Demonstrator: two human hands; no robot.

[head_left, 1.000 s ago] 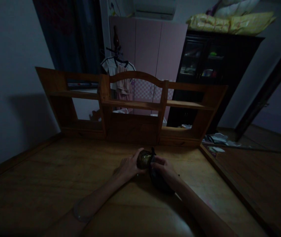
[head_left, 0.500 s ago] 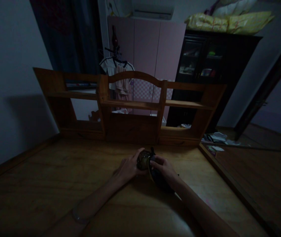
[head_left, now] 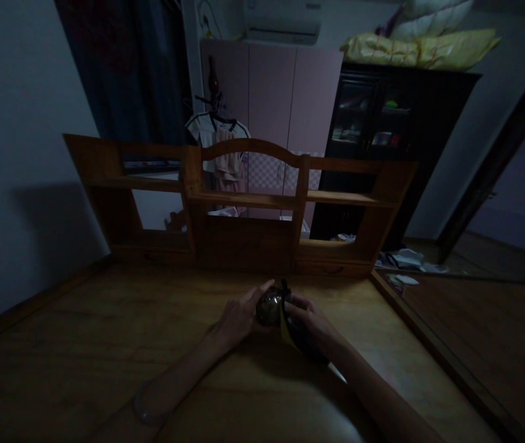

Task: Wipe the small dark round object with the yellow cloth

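Observation:
A round, shiny, dark object with glints of light sits over the wooden desk; its exact kind is too dim to make out. My left hand is curled around its left side, fingers over the top. Against its right side lies a dark, soft-looking pouch or cloth with a yellowish inner edge and a small black piece sticking up. My right hand pinches this cloth beside the round object, thumb and fingers closed on it. The lower part of the cloth is partly hidden by my right wrist.
A wooden shelf unit stands along the back of the desk. A wall borders the left side. To the right is a lower brown surface. Behind are a pink wardrobe and a dark cabinet.
The round object now shows more of a glossy face. The yellowish edge of the cloth shows lower and wider. Both hands keep their hold, and the view has tilted slightly.

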